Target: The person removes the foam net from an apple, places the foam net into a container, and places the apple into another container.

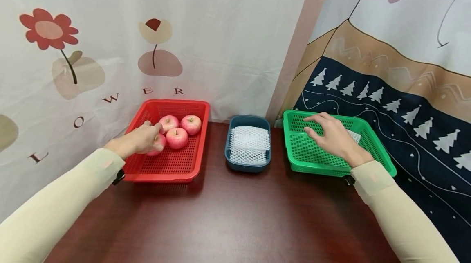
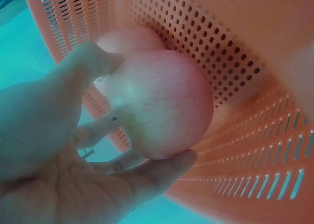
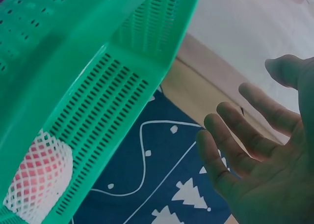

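In the red basket (image 1: 176,176) at left, my left hand (image 1: 141,138) grips an apple (image 2: 164,103), thumb on one side and fingers curled round the other. Three more apples (image 1: 177,138) lie beside it in that basket. My right hand (image 1: 333,138) hovers over the green basket (image 1: 288,148), its fingers spread and relaxed with nothing in them. An apple in a white foam net (image 3: 41,177) lies in the green basket, mostly hidden behind the right hand in the head view.
Between the baskets stands a small blue bin (image 1: 248,168) with white foam nets (image 1: 249,144) stacked in it. All three containers sit on a dark reddish wooden table (image 1: 235,218). A printed curtain (image 1: 228,42) hangs right behind them.
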Tool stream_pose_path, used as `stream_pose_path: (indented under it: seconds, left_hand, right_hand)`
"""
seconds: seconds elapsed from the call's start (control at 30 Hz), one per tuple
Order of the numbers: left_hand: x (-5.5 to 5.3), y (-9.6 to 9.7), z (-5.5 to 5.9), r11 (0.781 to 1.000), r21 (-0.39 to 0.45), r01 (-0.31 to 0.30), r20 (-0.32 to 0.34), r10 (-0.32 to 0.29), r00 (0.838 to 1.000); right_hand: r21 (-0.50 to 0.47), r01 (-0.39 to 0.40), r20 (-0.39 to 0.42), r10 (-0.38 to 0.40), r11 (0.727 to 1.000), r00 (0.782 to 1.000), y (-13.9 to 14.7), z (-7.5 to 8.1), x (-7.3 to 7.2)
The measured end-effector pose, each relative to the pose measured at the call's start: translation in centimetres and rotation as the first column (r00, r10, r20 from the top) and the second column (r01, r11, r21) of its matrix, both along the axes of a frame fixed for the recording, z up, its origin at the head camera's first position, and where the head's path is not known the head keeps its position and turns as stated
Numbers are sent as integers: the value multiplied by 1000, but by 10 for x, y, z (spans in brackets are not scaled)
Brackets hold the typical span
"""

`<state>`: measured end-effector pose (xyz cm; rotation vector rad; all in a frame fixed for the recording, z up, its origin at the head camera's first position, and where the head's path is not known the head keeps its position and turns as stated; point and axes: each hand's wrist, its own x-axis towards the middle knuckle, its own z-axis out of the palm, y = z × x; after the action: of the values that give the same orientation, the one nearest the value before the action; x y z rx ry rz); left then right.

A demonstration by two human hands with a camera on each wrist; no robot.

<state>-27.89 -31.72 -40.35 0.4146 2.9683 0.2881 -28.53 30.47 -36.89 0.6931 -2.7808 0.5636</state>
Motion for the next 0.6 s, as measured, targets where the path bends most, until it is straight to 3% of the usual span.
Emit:
stream_pose_path:
  seconds: [0.13, 0.33, 0.5, 0.6]
  left_hand:
    - [-14, -13, -18, 999, -18, 38, 10, -38, 999]
    - [-30, -24, -36, 998, -41, 41, 103, -37, 994]
    - [-31, -21, -36, 997, -55, 49, 159, -40, 986]
    - [-25, -13, -24, 996, -59, 60, 184, -48, 982]
  right_hand:
    - [16, 10, 6, -10, 1000, 1000, 4, 1, -4]
    - [34, 35, 52, -37, 999, 998, 10, 1, -10]
    - [40, 52, 68, -55, 998, 996, 19, 1, -15]
    - [50, 64, 84, -68, 997, 994, 24, 1, -18]
